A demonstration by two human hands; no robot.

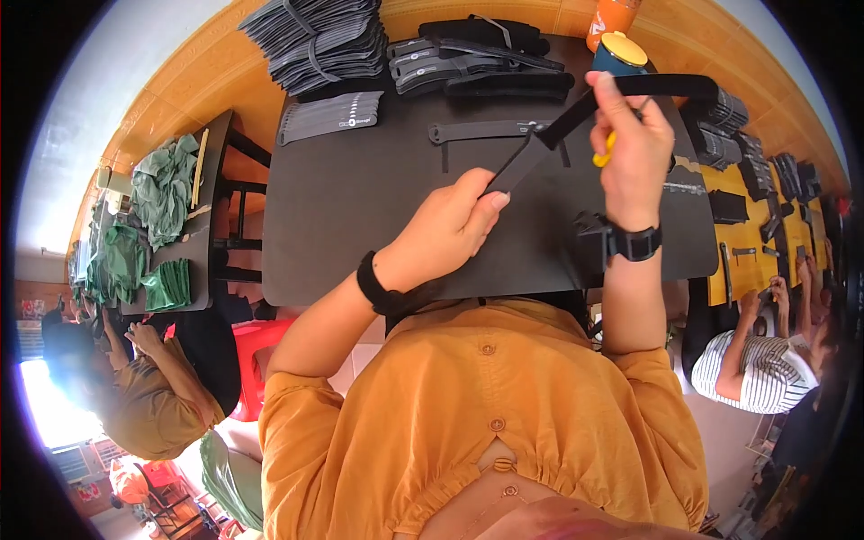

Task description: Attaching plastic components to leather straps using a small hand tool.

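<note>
Strap: a long black strap [576,112] runs slantwise above the dark table [360,207], low end at about 8 o'clock, high end at about 2 o'clock, where it bends over and runs on to the right.
Left hand: the left hand [450,225] is closed in a pinch on the strap's lower end, thumb on top; a black band sits on its wrist.
Right hand: the right hand [634,144] is raised and closed around the strap's upper stretch; a small yellow tool [605,153] shows at its fingers, how it is gripped cannot be told. A black watch sits on that wrist.
Strap relative to hands: spans between both, taut; the right hand lies at 2 o'clock from the left.
Table, 12 o'clock: a flat black cut piece [490,131] lies beneath the strap; beyond it a heap of black straps [477,58].
Table, 11 o'clock: stacks of grey bundled pieces [319,40].
Table, 1 o'clock: a blue bottle with a yellow cap [619,52], just behind the right hand.
Far left, 9 o'clock: green cloth [162,189] on a side table.
</note>
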